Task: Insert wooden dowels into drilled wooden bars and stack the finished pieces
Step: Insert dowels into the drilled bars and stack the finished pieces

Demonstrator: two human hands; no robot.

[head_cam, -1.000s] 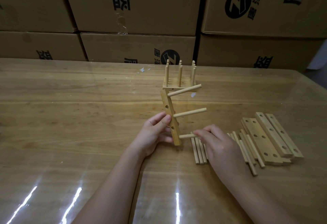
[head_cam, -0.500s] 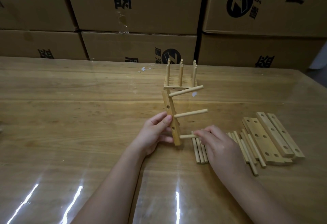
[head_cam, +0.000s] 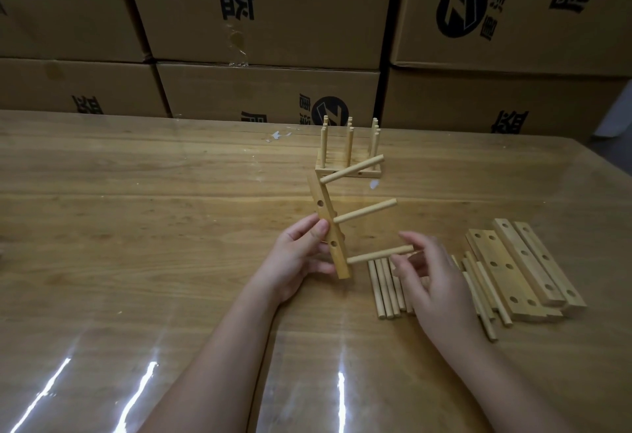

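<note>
Right hand [head_cam: 434, 275] had drawn back along the lowest dowel [head_cam: 378, 254], fingers now loose, spread at its free end. Left hand [head_cam: 301, 258] pinched the bar [head_cam: 328, 227], upright w/ 3 dowels, above the table [head_cam: 136, 227].

left hand [head_cam: 301, 258] gripping bar [head_cam: 328, 230], three dowels [head_cam: 364, 215]

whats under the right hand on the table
Loose dowels lie side by side on the table under the right hand, their near ends showing past it. How many more the hand covers cannot be seen.
</note>
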